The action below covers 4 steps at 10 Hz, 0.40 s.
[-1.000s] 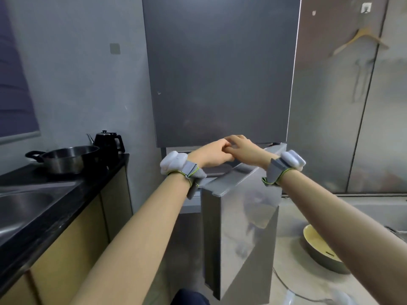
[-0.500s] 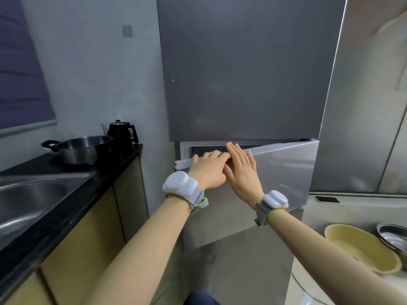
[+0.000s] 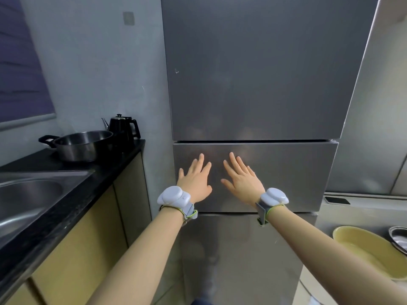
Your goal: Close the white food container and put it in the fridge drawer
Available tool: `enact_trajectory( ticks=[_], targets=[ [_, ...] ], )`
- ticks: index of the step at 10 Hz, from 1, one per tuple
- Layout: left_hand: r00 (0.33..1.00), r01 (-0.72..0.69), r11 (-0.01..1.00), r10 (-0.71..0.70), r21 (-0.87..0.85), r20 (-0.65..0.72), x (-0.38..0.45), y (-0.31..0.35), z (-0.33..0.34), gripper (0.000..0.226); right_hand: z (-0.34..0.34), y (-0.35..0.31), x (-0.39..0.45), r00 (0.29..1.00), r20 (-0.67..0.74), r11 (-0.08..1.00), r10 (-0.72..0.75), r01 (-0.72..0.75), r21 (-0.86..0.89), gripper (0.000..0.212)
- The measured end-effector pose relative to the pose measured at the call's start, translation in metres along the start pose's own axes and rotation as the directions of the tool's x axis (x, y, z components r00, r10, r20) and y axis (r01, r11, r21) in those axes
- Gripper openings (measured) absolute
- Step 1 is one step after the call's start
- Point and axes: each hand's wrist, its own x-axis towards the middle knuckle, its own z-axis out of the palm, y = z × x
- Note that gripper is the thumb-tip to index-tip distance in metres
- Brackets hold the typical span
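The grey fridge fills the middle of the head view. Its middle drawer sits flush with the fridge front, pushed fully in. My left hand lies flat on the drawer front with fingers spread, holding nothing. My right hand rests flat beside it, fingers spread too, holding nothing. Both wrists carry white bands. The white food container is not in sight.
A black counter with a steel sink runs along the left, carrying a steel pot and a black kettle. On the floor at the right stand a yellow basin and a steel bowl.
The drawer was pulled out a second ago and half in at half a second; it now sits shut. Both hands went from its top edge to flat on its front.
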Motion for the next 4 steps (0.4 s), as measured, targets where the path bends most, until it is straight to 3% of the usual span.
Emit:
enact_trajectory(
  ticks=[2,3,4],
  targets=[
    [0.993,0.066,0.997,-0.062,-0.043,0.098,0.000,-0.020,0.011,0.070,0.003,0.001,-0.002,1.000,0.005,1.000,-0.008,0.007,0.022,0.064],
    [0.989,0.102,0.990,-0.090,-0.094,0.120,0.001,-0.029,0.010,0.068,-0.004,-0.007,-0.003,0.994,-0.111,0.982,0.019,0.002,0.189,0.056],
    [0.992,0.117,0.965,-0.102,-0.235,0.076,0.001,-0.039,0.002,0.062,-0.021,-0.020,-0.002,0.989,-0.126,0.875,0.075,-0.005,0.484,0.053]
  ],
)
